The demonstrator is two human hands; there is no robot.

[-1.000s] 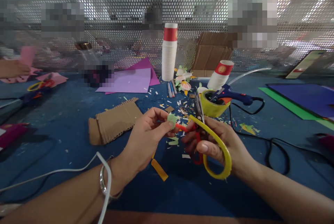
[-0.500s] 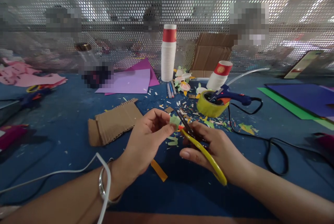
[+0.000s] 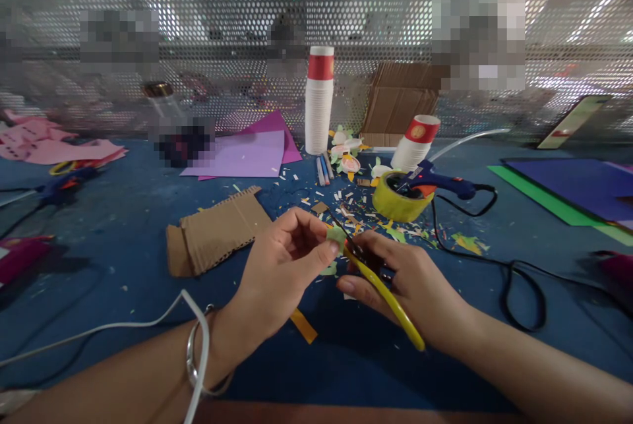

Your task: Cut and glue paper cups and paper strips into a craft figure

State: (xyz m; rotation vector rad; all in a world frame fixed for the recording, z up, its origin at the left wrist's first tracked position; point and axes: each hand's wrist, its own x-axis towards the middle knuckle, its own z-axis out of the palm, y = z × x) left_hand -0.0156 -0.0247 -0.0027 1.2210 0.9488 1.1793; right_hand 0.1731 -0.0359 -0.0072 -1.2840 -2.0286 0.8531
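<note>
Between thumb and fingers, my left hand (image 3: 284,269) pinches a small piece of light green paper (image 3: 335,235). My right hand (image 3: 403,279) is wrapped round yellow-handled scissors (image 3: 378,285), whose dark blades lie against the right side of the green paper. How far the blades are apart I cannot tell. Many paper snippets (image 3: 353,200) litter the blue table beyond both hands. An orange paper strip (image 3: 303,326) lies just below my left hand.
Left of my hand lies a folded cardboard piece (image 3: 222,229). A blue glue gun (image 3: 440,181) rests on a yellow tape roll (image 3: 398,203), its black cord trailing right. Behind stand a tall stack of paper cups (image 3: 320,104), a shorter tilted stack (image 3: 416,140) and purple sheets (image 3: 247,152).
My left hand has moved slightly right with the green paper, closer to the scissors. A small pale scrap now shows below the scissors, near my right thumb.
</note>
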